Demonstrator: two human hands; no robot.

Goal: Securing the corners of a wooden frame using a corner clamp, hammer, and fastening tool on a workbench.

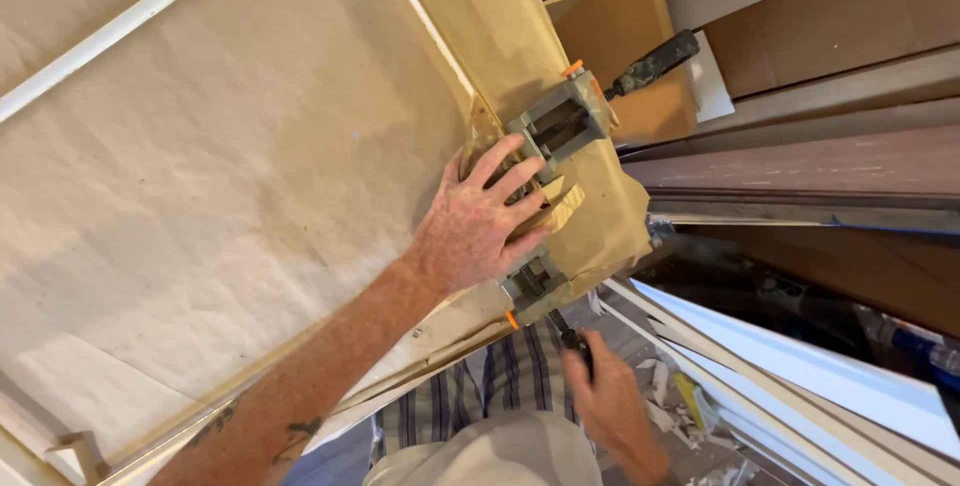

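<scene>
At lower centre of the frame, the right hand (608, 401) is closed around the dark handle (573, 338) of the corner clamp (545, 201). Its screw runs up and left from the fingers into the lower jaw block. Higher up, mid-frame, the left hand (478, 228) lies flat, fingers spread, pressing the wooden corner joint (560, 208) inside the clamp. A second handle (655, 64) points toward upper right, beyond both hands.

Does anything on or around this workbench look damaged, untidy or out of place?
Yes. Pale offcuts and scraps lie scattered on the floor below the bench, beside the right hand. The brown paper covering the bench looks wrinkled and stained. The corner clamp under the left hand sits squarely on the corner; nothing there looks askew.
</scene>
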